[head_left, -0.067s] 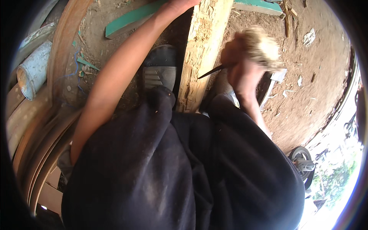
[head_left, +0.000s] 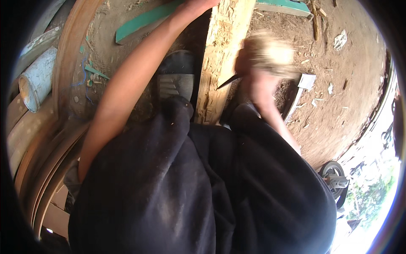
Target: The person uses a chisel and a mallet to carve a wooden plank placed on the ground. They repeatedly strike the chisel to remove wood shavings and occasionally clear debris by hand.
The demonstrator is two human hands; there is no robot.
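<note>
A long, rough-hewn wooden beam [head_left: 218, 46] lies between my feet, its upper face chipped and notched. My left hand [head_left: 198, 5] reaches the beam's left edge at the top of the view, where its fingers are cut off. My right hand [head_left: 263, 86] is closed round an adze [head_left: 272, 55], right of the beam. Motion smears the adze's pale wooden head; its dark pointed blade [head_left: 228, 81] slants down left, with the tip over or on the beam's face. How the fingers wrap is blurred.
Green-painted boards [head_left: 144, 22] lie beyond the beam at both sides. A tool with a flat metal head [head_left: 306, 81] lies right of my right hand. At left are a rusty blue can [head_left: 40, 80] and curved wooden pieces [head_left: 69, 55]. A wheel [head_left: 333, 173] stands at lower right; wood chips litter the dirt.
My right hand and the adze have swung a little to the left, and the blade tip has shifted slightly left and down along the beam. My left hand stays nearly still.
</note>
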